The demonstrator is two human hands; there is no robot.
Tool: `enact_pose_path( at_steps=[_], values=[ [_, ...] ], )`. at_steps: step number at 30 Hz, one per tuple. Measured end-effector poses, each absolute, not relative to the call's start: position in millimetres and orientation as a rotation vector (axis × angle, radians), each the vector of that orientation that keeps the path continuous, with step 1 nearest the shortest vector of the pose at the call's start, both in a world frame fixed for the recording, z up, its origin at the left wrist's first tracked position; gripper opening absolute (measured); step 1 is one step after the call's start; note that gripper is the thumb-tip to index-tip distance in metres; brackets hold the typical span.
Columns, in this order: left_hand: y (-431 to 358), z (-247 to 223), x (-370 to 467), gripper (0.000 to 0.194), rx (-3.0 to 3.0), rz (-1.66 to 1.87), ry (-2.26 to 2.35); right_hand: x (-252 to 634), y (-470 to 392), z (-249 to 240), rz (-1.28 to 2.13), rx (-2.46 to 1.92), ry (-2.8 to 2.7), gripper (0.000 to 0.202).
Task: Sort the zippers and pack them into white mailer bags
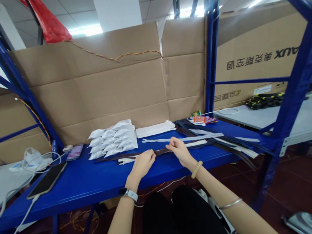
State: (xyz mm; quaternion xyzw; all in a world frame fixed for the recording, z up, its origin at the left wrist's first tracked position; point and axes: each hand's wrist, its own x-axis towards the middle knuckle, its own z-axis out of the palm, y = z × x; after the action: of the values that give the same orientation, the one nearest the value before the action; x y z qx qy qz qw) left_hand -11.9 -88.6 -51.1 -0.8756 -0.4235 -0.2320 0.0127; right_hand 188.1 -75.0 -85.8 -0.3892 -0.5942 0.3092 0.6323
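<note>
My left hand (143, 165) is closed in a pinch at the shelf's front half. A short way to the right, my right hand (181, 153) is also pinched. Between them runs a dark brown zipper (162, 152), gripped by both hands low over the blue shelf. Under and beside it lies a white zipper (125, 160), its end showing left of my left hand. Just behind my hands a pale grey zipper (153, 141) stretches to the right. More zippers in dark and white colours form a loose bundle (232, 147) on the right, some hanging over the front edge.
White packets (112, 139) are stacked behind my left hand, beside a flat white pile (155, 128). A phone (48, 179) with a cable lies at left. Small snack packets (200, 120) sit at back right. Cardboard (105, 89) closes the back; blue posts (212, 47) stand at the sides.
</note>
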Motion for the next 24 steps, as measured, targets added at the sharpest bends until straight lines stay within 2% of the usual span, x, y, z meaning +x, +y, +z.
enact_pose_path(
  at_steps=[5,17,24],
  values=[
    [-85.4,-49.7,-32.3,0.023,-2.671,-0.67,-1.379,227.0,-72.0,-93.1,0.681,-0.939,-1.184,0.029],
    [-79.8,-45.6,-104.0,0.023,-2.484,-0.574,-1.66,337.2,-75.4,-102.7,0.271,-1.159,-0.857,0.031],
    [-81.0,-46.9,-114.1,0.028,-2.37,-0.6,-1.792,342.1,-76.5,-108.1,0.055,-1.367,-1.01,0.024]
  ],
)
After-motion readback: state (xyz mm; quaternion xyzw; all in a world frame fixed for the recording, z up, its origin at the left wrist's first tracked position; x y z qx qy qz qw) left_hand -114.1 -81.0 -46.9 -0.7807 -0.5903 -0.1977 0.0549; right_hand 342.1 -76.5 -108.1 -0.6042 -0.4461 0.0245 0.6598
